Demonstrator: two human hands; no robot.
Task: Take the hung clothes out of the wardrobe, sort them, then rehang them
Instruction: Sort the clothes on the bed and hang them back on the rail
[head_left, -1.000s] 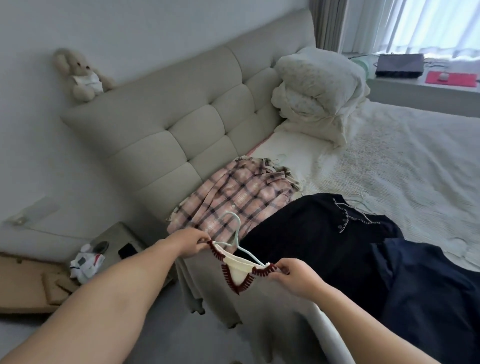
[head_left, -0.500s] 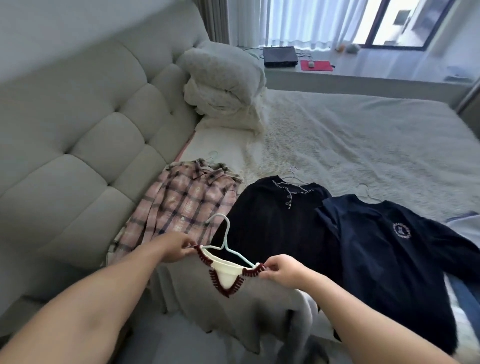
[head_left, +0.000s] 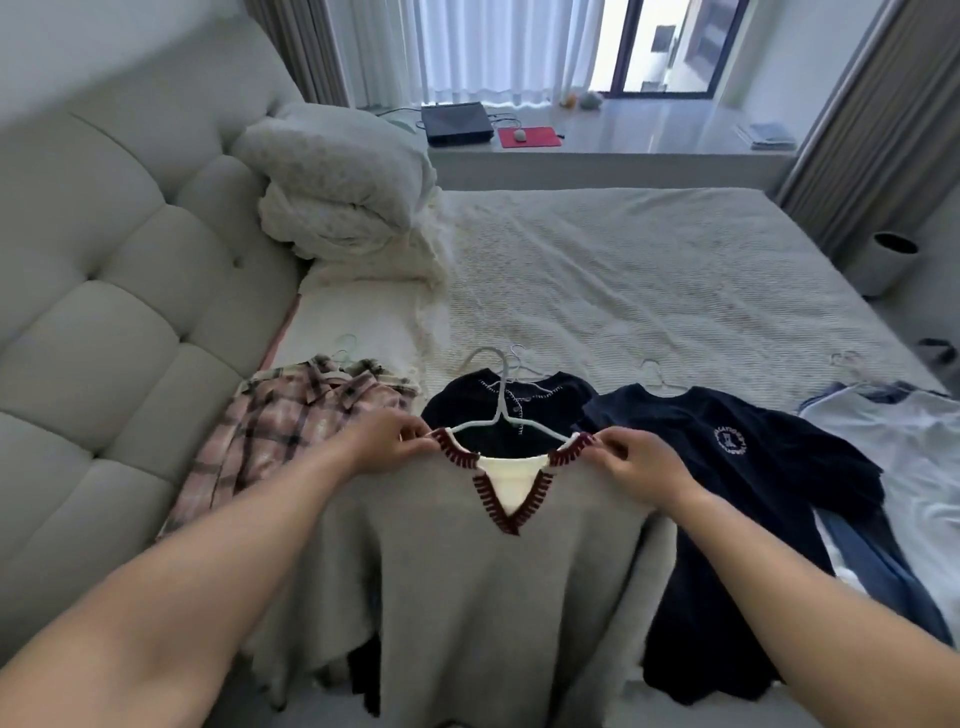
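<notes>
A: Where is the grey sweater (head_left: 498, 587) at this moment?

B: It hangs on a pale hanger (head_left: 501, 410), held up over the near edge of the bed (head_left: 649, 270), and its body drapes down in front of the black top (head_left: 519, 410) laid flat behind it. The shoulder line runs left to right, level, and the hanger hook points away from the person toward the window.

A: And the grip?

B: The left hand (head_left: 384, 441) pinches the left end of the dark red trimmed neckline between thumb and fingertips; the right hand (head_left: 641, 465) pinches the right end the same way. Neither hand is nearer; they sit evenly on either side of the V.

A: What does the coming move turn on?

B: The garment lies directly ahead of both grips and over the black top, so lowering it, as seems likely, would land it on that piece and not on bare cover. The plaid shirt (head_left: 291, 436) lies just to the left, the navy sweatshirt (head_left: 727, 452) just to the right, and a light blue garment (head_left: 893, 431) farther right.

A: What differs from a second ago?

B: Then the sweater hung lower and off to the left, near the headboard (head_left: 130, 291), with the hanger tilted. Now it is raised, squared and centred on the row, and the view has swung right to take in the whole bed.
</notes>
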